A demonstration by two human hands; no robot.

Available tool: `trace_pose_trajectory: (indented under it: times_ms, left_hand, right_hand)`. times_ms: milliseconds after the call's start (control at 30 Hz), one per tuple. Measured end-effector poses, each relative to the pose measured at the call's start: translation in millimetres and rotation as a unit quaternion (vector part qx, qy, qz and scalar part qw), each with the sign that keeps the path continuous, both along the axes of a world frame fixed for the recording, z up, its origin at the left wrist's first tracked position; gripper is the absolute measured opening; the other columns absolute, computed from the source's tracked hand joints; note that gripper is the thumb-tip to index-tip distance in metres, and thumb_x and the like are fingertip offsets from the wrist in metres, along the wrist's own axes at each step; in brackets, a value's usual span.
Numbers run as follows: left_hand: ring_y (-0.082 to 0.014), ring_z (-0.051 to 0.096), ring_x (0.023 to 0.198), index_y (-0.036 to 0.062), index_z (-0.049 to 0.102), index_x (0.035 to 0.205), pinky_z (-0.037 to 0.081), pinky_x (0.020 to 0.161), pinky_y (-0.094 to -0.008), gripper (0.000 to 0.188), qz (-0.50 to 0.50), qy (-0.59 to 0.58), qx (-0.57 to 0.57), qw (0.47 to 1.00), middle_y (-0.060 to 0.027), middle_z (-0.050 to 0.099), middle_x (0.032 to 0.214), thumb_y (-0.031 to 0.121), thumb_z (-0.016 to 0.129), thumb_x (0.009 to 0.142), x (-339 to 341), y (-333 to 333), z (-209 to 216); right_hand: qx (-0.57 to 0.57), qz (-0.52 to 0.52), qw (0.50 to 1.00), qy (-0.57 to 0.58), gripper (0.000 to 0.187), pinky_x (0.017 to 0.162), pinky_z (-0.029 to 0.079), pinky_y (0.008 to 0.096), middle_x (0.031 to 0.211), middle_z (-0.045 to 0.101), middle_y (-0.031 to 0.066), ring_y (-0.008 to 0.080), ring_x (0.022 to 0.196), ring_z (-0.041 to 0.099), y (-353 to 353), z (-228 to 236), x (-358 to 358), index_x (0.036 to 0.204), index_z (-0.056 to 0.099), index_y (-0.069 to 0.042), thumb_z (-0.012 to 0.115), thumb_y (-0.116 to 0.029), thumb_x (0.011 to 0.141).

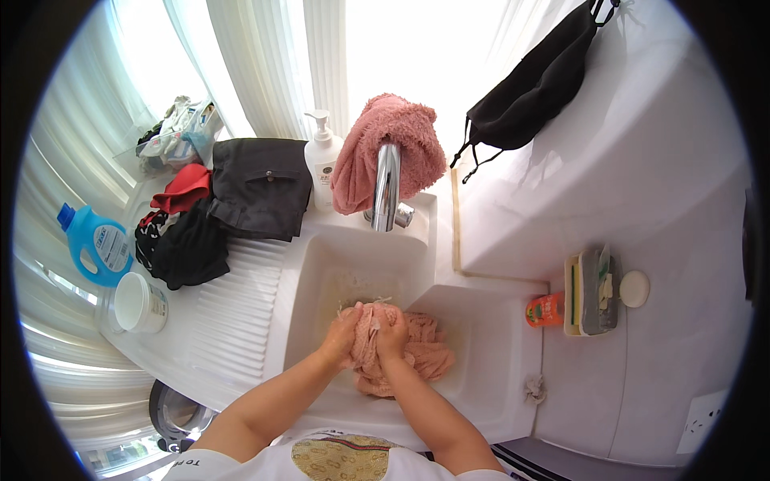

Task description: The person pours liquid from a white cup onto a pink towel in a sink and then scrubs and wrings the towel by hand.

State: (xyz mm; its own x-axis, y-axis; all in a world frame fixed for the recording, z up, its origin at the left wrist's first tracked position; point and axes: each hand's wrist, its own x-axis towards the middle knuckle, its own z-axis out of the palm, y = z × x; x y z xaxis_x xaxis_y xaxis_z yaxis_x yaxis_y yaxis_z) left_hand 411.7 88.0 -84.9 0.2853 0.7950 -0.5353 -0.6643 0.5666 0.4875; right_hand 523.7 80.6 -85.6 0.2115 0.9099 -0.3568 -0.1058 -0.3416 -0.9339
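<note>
A wet pink fluffy cloth [425, 349] hangs and lies bunched inside the white sink [317, 272]. My left hand [343, 335] grips its bunched upper part from the left side. Close beside it, my right hand [391, 333] is closed on the same cloth from the right. The cloth's lower folds spread to the right and toward me in the basin. Water with some suds shows behind my hands. A darker pink fluffy towel [365, 152] is draped over the chrome faucet [387, 188] at the back of the sink.
Left on the ribbed washboard [241, 313] lie folded dark trousers [261, 188] and black clothing [192, 248]. A blue detergent bottle [96, 244], white tub [140, 303] and pump bottle [322, 156] stand around. A black face mask [529, 88] hangs right, above a wall-mounted holder [595, 290].
</note>
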Motion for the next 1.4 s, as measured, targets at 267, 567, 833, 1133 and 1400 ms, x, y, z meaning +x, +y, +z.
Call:
trace_pose_trajectory:
  times_ms: [267, 567, 833, 1133, 1400]
  left_hand:
    - [-0.0208, 0.064, 0.087, 0.0070, 0.057, 0.101, 0.056, 0.075, -0.0353, 0.029, 0.011, -0.014, -0.061, 0.998, -0.0078, 0.063, 0.097, 0.035, 0.051, 0.098, -15.6, 1.1, -23.7]
    - [-0.0231, 0.064, 0.091, 0.0044, 0.057, 0.109, 0.056, 0.078, -0.0372, 0.028, -0.055, -0.287, 0.032, 0.956, -0.0119, 0.063, 0.103, 0.027, 0.049, 0.096, -28.0, 8.2, -63.6]
    - [-0.0210, 0.064, 0.088, 0.0022, 0.057, 0.106, 0.056, 0.071, -0.0343, 0.027, -0.043, -0.036, -0.051, 0.997, -0.0124, 0.062, 0.099, 0.025, 0.050, 0.094, -29.9, 9.2, -48.9]
    - [-0.0234, 0.063, 0.087, 0.0064, 0.060, 0.104, 0.054, 0.070, -0.0385, 0.030, -0.239, 0.338, 0.004, 0.910, -0.0129, 0.063, 0.098, 0.030, 0.060, 0.085, -32.9, 9.6, -1.8]
    - [-0.0360, 0.042, 0.130, 0.0144, 0.034, 0.145, 0.037, 0.104, -0.0507, 0.089, -0.576, 0.650, 0.249, 0.428, -0.0168, 0.043, 0.141, 0.048, 0.073, 0.072, -52.3, -3.5, -4.5]
  right_hand:
    - [0.211, 0.033, 0.931, -0.295, 0.026, 0.090, 0.046, 0.0403, 0.113, 0.060, 0.0193, 0.0347, 0.107, 0.057, -13.2, -12.7, -41.6, 0.087, 0.063, 0.001, 0.066, -0.025, 0.082]
    - [0.237, 0.017, 0.934, -0.267, 0.030, 0.089, 0.048, 0.0399, 0.097, 0.063, 0.0162, 0.0332, 0.096, 0.059, -14.7, -31.8, -48.3, 0.091, 0.069, -0.002, 0.069, -0.029, 0.078]
    - [0.247, -0.045, 0.949, -0.191, 0.026, 0.079, 0.046, 0.0437, 0.091, 0.063, 0.0186, 0.0335, 0.088, 0.059, -6.6, -29.8, -45.2, 0.085, 0.066, 0.001, 0.068, -0.024, 0.079]
    - [0.153, 0.117, 0.951, -0.244, 0.057, 0.085, 0.050, 0.0360, 0.102, 0.061, 0.0205, 0.0260, 0.091, 0.061, 24.6, -50.8, 21.8, 0.122, 0.050, -0.003, 0.073, -0.033, 0.079]
    - [-0.045, 0.512, 0.724, -0.460, 0.061, 0.091, 0.048, 0.0407, 0.112, 0.062, 0.0209, 0.0346, 0.108, 0.059, -12.2, 5.3, 32.1, 0.117, 0.062, -0.001, 0.077, -0.028, 0.064]
